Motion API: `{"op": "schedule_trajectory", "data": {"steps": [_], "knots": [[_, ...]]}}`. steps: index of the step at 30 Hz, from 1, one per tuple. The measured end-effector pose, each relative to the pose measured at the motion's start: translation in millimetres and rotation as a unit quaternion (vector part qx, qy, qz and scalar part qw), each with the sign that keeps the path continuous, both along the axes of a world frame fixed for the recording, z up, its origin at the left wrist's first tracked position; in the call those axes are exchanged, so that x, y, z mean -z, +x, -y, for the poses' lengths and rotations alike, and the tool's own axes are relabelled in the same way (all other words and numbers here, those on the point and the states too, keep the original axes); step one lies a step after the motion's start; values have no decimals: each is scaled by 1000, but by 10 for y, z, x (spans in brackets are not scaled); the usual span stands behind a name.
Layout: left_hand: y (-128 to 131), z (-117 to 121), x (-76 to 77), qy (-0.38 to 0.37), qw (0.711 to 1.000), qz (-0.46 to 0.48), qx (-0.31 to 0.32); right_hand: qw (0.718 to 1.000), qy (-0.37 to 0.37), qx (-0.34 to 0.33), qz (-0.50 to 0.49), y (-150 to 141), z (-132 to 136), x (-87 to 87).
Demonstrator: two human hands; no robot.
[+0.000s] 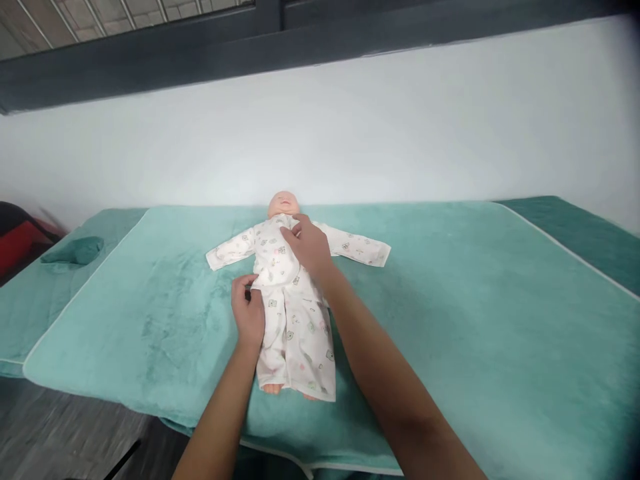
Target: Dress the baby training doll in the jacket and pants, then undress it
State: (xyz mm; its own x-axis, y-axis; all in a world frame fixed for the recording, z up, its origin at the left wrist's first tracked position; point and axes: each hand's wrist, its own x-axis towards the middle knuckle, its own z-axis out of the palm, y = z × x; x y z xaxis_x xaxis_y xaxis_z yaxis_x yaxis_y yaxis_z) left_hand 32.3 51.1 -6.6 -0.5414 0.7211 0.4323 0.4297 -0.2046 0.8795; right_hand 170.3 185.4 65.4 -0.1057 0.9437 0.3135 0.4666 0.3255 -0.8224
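A baby doll (283, 203) lies on its back on a green plush cover, head toward the wall, feet toward me. It wears a white printed baby shirt (274, 257) with both sleeves spread out, and matching baby trousers (309, 343). My left hand (249, 310) is at the shirt's lower left edge by the waist, fingers curled and closed on the hem. My right hand (311, 247) rests over the upper chest near the collar, thumb and forefinger apart, touching the shirt. It hides part of the shirt's right front. The doll's toes show below the trouser legs.
The green cover (465, 320) spreads over the bed up to a white wall (350, 133). A small green cushion (75, 251) lies at the far left, with a red and black object (20, 240) beyond it. Dark window framing runs above the wall.
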Motion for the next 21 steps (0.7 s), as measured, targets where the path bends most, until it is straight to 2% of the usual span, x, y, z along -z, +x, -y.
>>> {"op": "schedule_trajectory", "data": {"steps": [3, 5, 10, 13, 17, 21], "knots": [[-1, 8, -3, -4, 999, 37, -9, 998, -8, 17, 53, -120, -70, -59], [-3, 16, 1, 7, 998, 63, -14, 999, 5, 13, 35, -134, -45, -38], [-19, 20, 14, 45, 990, 132, -26, 989, 43, -32, -140, -16, 76, 80], [-29, 28, 15, 53, 988, 142, -29, 978, 51, -38, -197, 19, 100, 124], [-39, 43, 13, 50, 992, 112, -38, 982, 47, -32, -178, 17, 88, 149], [-56, 58, 31, 31, 996, 80, -37, 993, 45, -39, -103, 53, 90, 143]]}}
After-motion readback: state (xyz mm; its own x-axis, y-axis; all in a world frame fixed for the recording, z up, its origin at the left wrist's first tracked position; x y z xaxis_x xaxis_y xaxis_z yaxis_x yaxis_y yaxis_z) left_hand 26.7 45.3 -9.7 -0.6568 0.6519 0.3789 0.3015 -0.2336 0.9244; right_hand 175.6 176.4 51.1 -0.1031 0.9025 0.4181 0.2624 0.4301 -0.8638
